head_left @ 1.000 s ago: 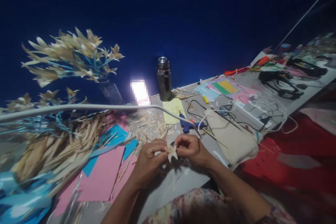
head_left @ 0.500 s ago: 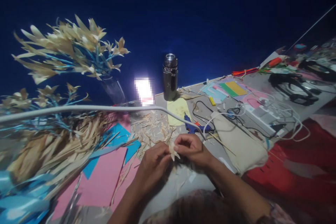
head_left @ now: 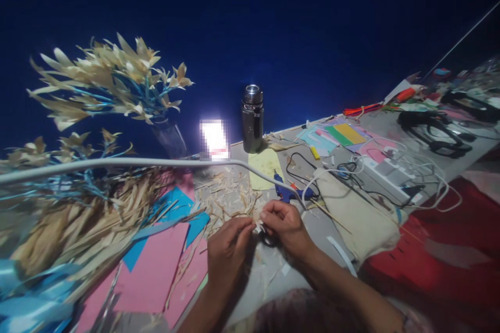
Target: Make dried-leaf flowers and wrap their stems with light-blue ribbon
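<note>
Flower (head_left: 257, 216), cluttered table (head_left: 318, 229), blue backdrop (head_left: 312, 26).

Looks small and cream-white, thin and papery, with narrow petals: a flower (head_left: 258, 228). Sits toward six o'clock from the middle of the view, up in the fingertips, with the left hand (head_left: 229, 244) at eight o'clock of it and the right hand (head_left: 288, 228) at three. Shows only in part, mostly covered by fingers. Appears a little blurred, with a pale bit visible between the fingertips. Can't be read for exact tilt or petal count.
</note>
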A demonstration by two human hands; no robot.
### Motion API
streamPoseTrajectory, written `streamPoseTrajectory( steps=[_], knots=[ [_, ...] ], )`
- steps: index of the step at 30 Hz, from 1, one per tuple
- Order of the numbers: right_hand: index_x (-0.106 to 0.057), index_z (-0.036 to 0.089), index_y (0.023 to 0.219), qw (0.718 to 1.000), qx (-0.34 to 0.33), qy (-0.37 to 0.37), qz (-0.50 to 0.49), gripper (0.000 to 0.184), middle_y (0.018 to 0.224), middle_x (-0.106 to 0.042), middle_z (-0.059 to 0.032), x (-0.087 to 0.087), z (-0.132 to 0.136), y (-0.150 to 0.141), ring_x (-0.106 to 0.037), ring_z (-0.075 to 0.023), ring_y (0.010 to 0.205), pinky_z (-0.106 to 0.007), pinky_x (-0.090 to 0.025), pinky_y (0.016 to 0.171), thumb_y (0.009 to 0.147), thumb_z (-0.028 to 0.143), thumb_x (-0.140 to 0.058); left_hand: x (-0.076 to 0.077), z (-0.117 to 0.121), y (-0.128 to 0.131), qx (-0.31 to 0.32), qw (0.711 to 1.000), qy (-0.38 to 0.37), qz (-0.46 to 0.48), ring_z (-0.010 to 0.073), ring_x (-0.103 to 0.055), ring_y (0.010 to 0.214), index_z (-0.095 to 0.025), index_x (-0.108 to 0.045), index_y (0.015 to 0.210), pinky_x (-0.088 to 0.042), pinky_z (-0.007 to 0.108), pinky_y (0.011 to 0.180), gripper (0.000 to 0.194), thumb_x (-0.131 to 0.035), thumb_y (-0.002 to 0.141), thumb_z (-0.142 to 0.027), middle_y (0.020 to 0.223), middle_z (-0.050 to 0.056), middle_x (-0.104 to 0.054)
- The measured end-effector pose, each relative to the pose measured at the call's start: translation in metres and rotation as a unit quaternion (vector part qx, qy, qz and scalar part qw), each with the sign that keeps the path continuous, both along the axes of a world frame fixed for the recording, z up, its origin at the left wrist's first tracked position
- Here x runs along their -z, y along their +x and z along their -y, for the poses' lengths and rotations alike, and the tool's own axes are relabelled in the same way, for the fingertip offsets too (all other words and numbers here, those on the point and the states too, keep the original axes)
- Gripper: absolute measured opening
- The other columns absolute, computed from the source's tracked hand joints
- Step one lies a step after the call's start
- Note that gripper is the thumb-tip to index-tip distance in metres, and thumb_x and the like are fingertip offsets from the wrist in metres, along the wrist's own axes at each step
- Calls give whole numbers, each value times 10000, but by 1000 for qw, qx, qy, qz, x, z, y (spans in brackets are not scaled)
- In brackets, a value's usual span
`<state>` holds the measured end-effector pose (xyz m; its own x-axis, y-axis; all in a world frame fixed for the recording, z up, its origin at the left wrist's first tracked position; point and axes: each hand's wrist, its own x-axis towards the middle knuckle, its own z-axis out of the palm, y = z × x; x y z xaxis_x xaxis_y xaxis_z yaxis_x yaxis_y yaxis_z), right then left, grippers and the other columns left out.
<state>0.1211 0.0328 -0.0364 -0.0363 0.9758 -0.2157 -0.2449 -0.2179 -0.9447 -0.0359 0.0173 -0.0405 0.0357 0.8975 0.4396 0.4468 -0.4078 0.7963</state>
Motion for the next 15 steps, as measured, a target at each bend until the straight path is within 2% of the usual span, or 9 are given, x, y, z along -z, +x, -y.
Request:
streamPoseTrajectory(
  steps=[4, 15],
  knots=[
    [-597, 193, 669, 1000, 13, -3, -10, 332, 493, -485, 71, 2, 0, -3, -361, -81, 442, -209, -270, 420, 712, 455, -797, 3, 1, 0, -6, 999, 30, -26, 191, -749, 770, -234, -753, 887, -569, 275, 742, 149, -617, 931, -192, 843, 27, -805],
    [-578, 195, 664, 999, 21, -14, -32, 318, 490, -458, 75, 2, 2, -9, -325, -76, 445, -207, -219, 419, 731, 432, -779, 12, 5, 2, -39, 997, 56, -43, 176, -714, 751, -233, -710, 916, -535, 272, 741, 154, -582, 961, -159, 826, 14, -766]
  ],
)
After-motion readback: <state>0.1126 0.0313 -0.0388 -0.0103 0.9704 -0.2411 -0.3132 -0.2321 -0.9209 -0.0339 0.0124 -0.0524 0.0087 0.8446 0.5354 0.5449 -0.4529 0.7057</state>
